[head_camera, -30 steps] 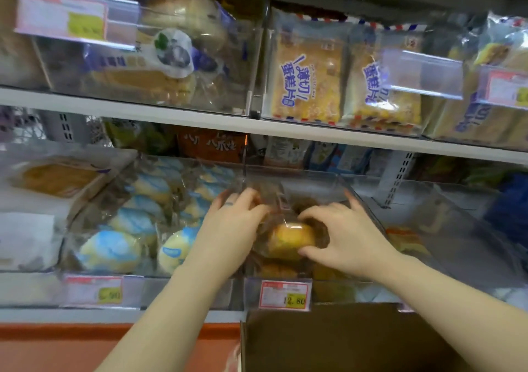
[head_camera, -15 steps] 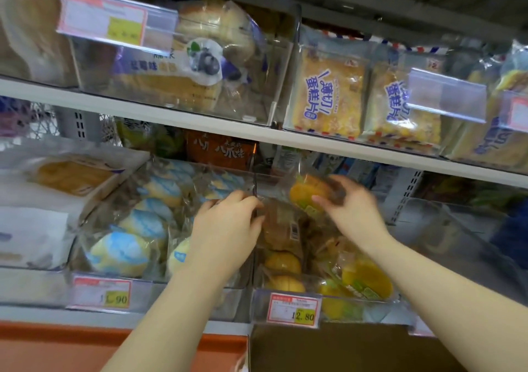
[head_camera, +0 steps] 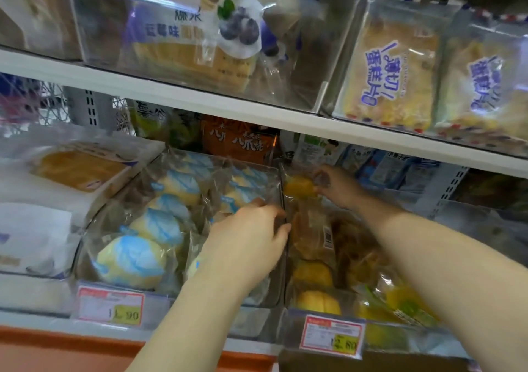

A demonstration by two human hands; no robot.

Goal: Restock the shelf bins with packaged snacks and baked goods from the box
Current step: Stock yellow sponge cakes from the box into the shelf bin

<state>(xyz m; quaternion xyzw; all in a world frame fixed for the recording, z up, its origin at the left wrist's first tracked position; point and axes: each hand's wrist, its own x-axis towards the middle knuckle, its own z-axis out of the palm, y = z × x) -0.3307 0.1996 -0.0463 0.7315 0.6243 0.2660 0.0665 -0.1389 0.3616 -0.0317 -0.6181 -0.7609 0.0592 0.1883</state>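
Nearest, under the front lip of the clear yellow-bun bin (head_camera: 405,343), the top edge of a brown cardboard box (head_camera: 371,363) shows. A red-bordered price tag (head_camera: 333,336) is clipped to that bin's front. Inside the bin, wrapped yellow buns lie at the front and a brown pastry pack (head_camera: 314,234) with a barcode stands behind them.

The left hand (head_camera: 251,237) reaches to the bin's left wall. Its fingers are close together and only lightly bent, with the tips against the wall and nothing held.

In the neighbouring bin just left of that wall lie blue-and-yellow buns (head_camera: 131,260) in clear wrap.

At the back of the yellow-bun bin, the right hand (head_camera: 338,184) pinches the wrapper of a wrapped yellow bun (head_camera: 298,186) between thumb and fingers, holding it just above the packs already there.

Above the bin runs a white shelf board (head_camera: 200,97). It carries a blueberry bread bag (head_camera: 200,37) and, further right, sliced cake packs (head_camera: 391,77).
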